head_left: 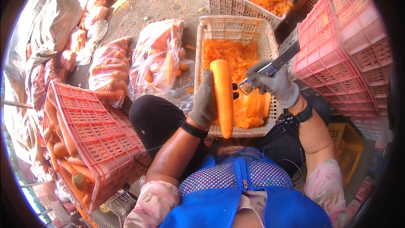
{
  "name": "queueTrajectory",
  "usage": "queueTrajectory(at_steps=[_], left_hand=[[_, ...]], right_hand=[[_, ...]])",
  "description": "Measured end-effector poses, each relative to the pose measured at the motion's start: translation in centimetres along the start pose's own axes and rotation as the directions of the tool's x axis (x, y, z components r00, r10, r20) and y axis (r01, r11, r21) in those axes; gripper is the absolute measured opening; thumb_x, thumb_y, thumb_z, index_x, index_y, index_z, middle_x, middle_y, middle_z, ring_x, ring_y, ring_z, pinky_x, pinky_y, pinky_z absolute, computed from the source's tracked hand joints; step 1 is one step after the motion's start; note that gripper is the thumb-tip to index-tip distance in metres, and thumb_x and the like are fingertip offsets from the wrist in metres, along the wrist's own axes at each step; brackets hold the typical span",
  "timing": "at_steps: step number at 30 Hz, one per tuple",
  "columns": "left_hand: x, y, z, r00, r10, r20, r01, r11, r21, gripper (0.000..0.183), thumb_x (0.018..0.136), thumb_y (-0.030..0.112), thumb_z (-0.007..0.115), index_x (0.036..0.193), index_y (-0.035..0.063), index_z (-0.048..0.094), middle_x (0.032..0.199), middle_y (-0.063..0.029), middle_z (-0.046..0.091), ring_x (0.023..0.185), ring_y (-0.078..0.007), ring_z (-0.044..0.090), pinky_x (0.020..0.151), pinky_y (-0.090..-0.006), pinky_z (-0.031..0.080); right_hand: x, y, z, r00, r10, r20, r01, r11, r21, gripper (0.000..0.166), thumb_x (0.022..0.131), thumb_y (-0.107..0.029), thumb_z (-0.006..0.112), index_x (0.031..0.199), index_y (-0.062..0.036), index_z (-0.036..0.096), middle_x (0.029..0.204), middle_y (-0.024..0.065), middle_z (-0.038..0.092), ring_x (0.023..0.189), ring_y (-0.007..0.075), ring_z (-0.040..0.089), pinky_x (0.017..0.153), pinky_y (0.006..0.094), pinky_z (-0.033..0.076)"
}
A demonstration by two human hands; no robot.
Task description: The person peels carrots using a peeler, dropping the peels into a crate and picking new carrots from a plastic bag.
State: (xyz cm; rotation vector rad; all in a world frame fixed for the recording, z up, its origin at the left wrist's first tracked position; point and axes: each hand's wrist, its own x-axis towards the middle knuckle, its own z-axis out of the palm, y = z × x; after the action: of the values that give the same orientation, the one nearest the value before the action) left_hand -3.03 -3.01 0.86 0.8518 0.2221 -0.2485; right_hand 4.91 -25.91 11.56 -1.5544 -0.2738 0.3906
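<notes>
A large carrot (222, 98), smooth and bright orange, stands nearly upright in the grasp of my left hand (205, 101), which wears a grey work glove. Its narrow end points towards my body. Just to the right, my gloved right hand (276, 84) grips a hand peeler (269, 69). The peeler's metal head is close to the carrot but apart from it, and its long dark end points up and right. Beneath both hands is a whitish plastic crate (232, 22) holding a heap of orange carrot peelings (243, 110).
A pink crate (104, 129) of carrots tilts at my left. Clear plastic bags of carrots (158, 53) lie on the ground ahead. Another crate (227, 3) full of peelings stands beyond. Stacked pink crates (332, 57) rise at right, above a yellow crate (349, 152).
</notes>
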Motion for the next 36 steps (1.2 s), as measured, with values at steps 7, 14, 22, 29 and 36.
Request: queueTrajectory(at_steps=[7, 14, 22, 29, 36], left_hand=[[-0.3, 0.4, 1.9, 0.966, -0.237, 0.104, 0.258, 0.921, -0.292, 0.077, 0.109, 0.078, 0.052, 0.137, 0.0077, 0.065, 0.11, -0.0077, 0.073, 0.093, -0.0229, 0.073, 0.083, -0.0373, 0.063], [-3.1, 1.8, 3.7, 0.954, -0.173, 0.246, 0.108, 0.96, 0.257, 0.081, 0.109, 0.076, 0.054, 0.143, 0.0025, 0.063, 0.112, -0.0117, 0.074, 0.092, -0.0216, 0.076, 0.069, -0.0363, 0.065], [-0.2, 1.1, 1.3, 0.996, -0.084, -0.024, 0.079, 0.985, -0.151, 0.078, 0.108, 0.079, 0.052, 0.141, 0.0088, 0.066, 0.108, -0.0101, 0.073, 0.092, -0.0245, 0.074, 0.084, -0.0406, 0.065], [-1.5, 0.8, 2.3, 0.974, -0.202, 0.105, 0.201, 0.979, 0.011, 0.078, 0.111, 0.076, 0.05, 0.143, 0.0067, 0.064, 0.108, -0.0082, 0.074, 0.09, -0.0174, 0.073, 0.076, -0.0338, 0.062], [-2.2, 1.3, 2.6, 0.985, -0.17, 0.013, 0.17, 0.985, 0.014, 0.08, 0.11, 0.075, 0.053, 0.143, 0.0032, 0.063, 0.109, -0.0133, 0.074, 0.087, -0.0272, 0.078, 0.074, -0.0406, 0.066]], right_hand=[[-3.1, 2.3, 3.4, 0.834, -0.122, 0.538, 0.266, 0.943, -0.198, 0.023, 0.086, -0.01, 0.095, 0.105, -0.0028, 0.084, 0.092, 0.0075, 0.082, 0.081, 0.0161, 0.077, 0.074, 0.0315, 0.06], [6.4, 1.0, -5.0, 0.94, -0.239, -0.242, 0.199, 0.963, -0.18, 0.014, 0.099, -0.014, 0.086, 0.106, -0.0028, 0.081, 0.079, 0.0, 0.074, 0.061, 0.0061, 0.063, 0.052, 0.0251, 0.049], [-3.2, 1.2, 2.0, 0.963, -0.004, 0.271, 0.032, 0.994, -0.1, 0.017, 0.093, -0.005, 0.088, 0.109, -0.0021, 0.083, 0.089, 0.0036, 0.08, 0.079, 0.0103, 0.072, 0.07, 0.0278, 0.057], [0.6, 0.1, 1.6, 0.952, -0.014, 0.306, 0.088, 0.969, -0.232, 0.014, 0.094, -0.013, 0.088, 0.102, -0.0025, 0.083, 0.086, 0.004, 0.081, 0.071, 0.0096, 0.072, 0.062, 0.0271, 0.055], [5.4, 0.7, -4.1, 0.96, -0.214, -0.181, 0.19, 0.972, -0.141, 0.012, 0.099, -0.006, 0.082, 0.109, -0.0003, 0.081, 0.085, 0.0019, 0.077, 0.064, 0.0064, 0.065, 0.053, 0.0244, 0.053]])
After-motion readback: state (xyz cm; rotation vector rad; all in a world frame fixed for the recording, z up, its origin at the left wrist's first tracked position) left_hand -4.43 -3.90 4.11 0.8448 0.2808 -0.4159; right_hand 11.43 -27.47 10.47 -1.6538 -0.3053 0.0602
